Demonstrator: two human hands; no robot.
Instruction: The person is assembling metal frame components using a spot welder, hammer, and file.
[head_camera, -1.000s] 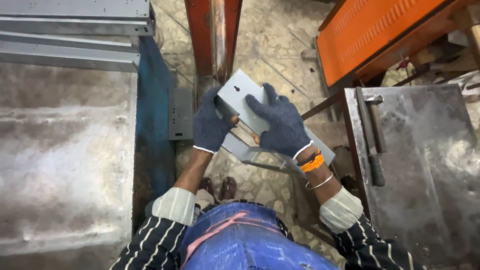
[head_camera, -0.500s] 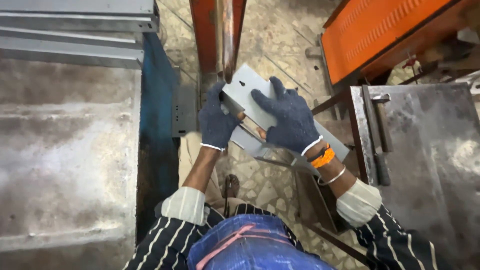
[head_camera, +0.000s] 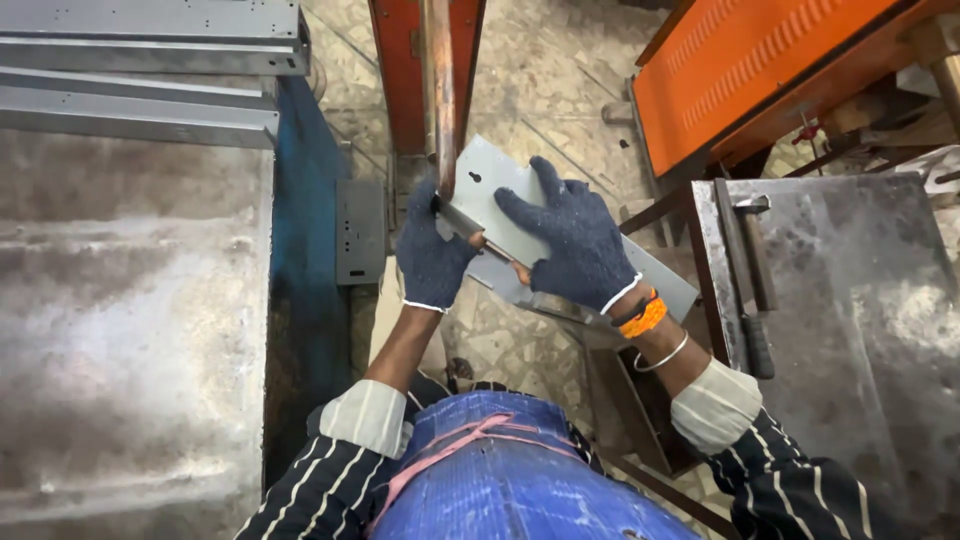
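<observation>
I hold a grey sheet-metal panel (head_camera: 480, 185) with a keyhole slot, tilted, just under a vertical copper-coloured rod (head_camera: 438, 90) of an orange machine (head_camera: 400, 70). My left hand (head_camera: 432, 255), in a dark knit glove, grips the panel's left edge from below. My right hand (head_camera: 570, 240), gloved too, lies spread flat on the panel's top face, an orange band and a thin bangle on its wrist. The rod's tip meets the panel's left edge beside my left hand.
A large worn steel table (head_camera: 130, 330) with stacked grey channel sections (head_camera: 140, 40) stands left, with a blue frame (head_camera: 305, 250) beside it. A metal bench (head_camera: 850, 300) with a hammer-like tool (head_camera: 745, 270) is right. An orange ribbed panel (head_camera: 740, 70) lies upper right.
Both hands have carried the panel up and slightly forward, bringing its left edge against the vertical rod. The grip of each hand is unchanged.
</observation>
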